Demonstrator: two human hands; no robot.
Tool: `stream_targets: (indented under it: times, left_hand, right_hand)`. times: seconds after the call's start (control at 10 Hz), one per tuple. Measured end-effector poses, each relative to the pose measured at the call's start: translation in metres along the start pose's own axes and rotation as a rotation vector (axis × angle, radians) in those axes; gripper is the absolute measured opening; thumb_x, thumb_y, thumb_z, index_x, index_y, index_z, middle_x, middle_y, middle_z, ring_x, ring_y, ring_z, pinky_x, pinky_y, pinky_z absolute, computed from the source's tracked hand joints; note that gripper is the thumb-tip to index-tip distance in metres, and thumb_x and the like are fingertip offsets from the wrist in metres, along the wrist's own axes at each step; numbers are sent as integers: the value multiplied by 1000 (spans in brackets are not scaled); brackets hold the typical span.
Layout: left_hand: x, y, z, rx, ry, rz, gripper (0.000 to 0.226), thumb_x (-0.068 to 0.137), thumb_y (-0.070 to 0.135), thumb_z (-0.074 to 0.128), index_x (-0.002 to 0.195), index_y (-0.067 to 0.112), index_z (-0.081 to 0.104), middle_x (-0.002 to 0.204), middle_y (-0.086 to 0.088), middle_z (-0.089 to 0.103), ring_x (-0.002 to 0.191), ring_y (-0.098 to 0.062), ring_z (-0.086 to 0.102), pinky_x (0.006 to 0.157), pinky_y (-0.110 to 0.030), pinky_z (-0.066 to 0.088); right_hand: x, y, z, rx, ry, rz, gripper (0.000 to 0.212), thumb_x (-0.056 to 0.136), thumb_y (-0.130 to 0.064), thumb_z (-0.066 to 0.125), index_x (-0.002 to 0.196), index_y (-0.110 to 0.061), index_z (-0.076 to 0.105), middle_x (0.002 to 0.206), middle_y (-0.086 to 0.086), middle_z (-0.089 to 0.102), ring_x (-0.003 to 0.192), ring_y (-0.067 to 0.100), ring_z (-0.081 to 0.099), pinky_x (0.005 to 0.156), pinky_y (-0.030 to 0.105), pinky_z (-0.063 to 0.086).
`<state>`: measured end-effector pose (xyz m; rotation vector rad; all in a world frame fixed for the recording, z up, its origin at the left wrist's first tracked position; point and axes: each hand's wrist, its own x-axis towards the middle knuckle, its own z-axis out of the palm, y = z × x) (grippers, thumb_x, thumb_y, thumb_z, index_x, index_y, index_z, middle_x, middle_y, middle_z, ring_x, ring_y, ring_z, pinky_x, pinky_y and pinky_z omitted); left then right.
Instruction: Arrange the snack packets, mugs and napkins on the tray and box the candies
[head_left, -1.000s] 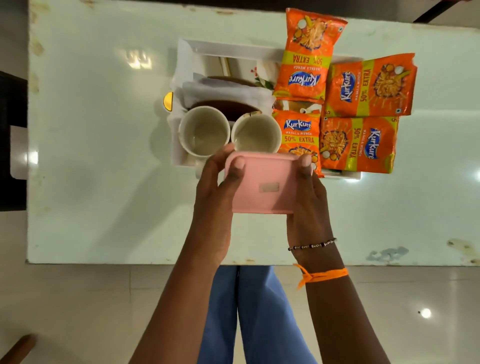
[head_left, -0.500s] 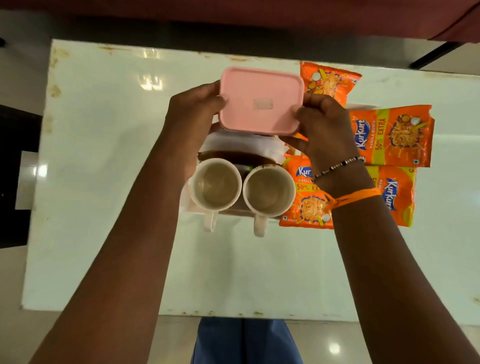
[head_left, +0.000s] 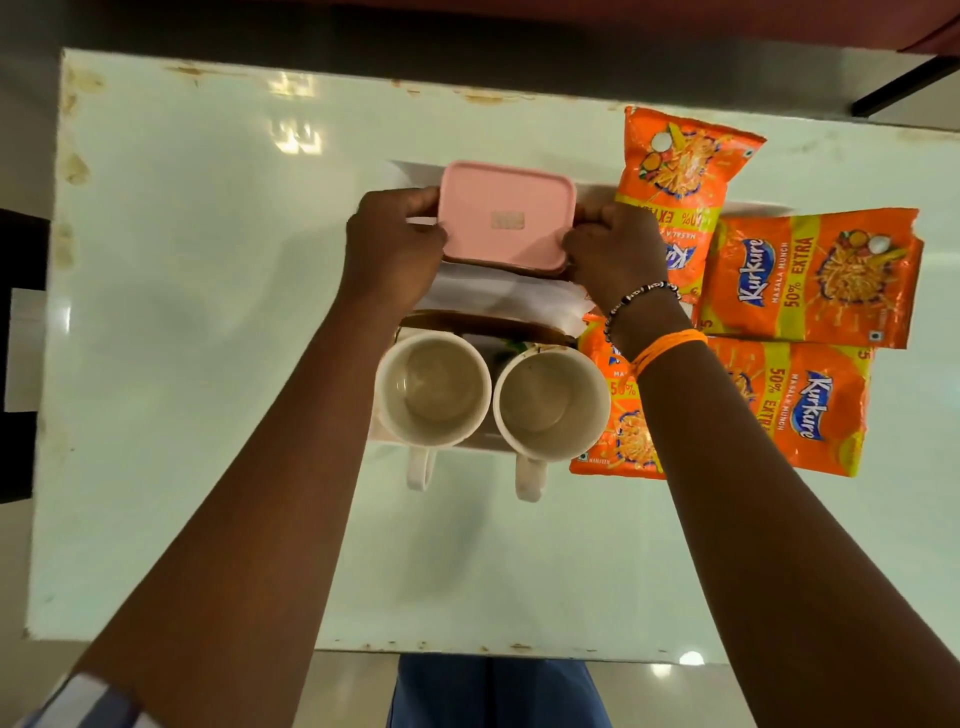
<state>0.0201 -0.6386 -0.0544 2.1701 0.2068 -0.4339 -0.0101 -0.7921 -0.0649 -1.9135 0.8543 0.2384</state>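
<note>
A closed pink box sits low over the far end of the white tray. My left hand grips its left side and my right hand grips its right side. Just nearer lie folded white napkins. Two empty white mugs stand side by side at the tray's near end, handles towards me. Several orange Kurkure snack packets lie on the tray's right part, one at the far end. The candies are not visible.
The tray rests on a glossy white table with worn edges. A dark object stands beyond the table's left edge. My blue-clad legs show below the near edge.
Both hands carried the pink box from the near side of the mugs, over them, to the tray's far end, then lowered it there behind the napkins.
</note>
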Motion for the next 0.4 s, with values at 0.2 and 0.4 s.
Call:
stream_targets:
  times: [0.2,0.4]
  left_hand:
    - [1,-7,7,115,-11,57,40,88,8,48,127,14,55,132,-6,58,120,-22,53,89,-19,38]
    - [-5,-6,7,136,42,28,44,95,24,44,137,14,41,139,-7,48,127,-20,45,99,-24,35]
  right_hand:
    - [0,5,1,-24,36,-44,25,82,-3,53,104,1,66,106,22,69,97,33,65,88,46,53]
    - [-9,7,-2,-82,-3,-69,30,88,-13,52,114,-1,60,116,16,67,106,27,62,95,41,49]
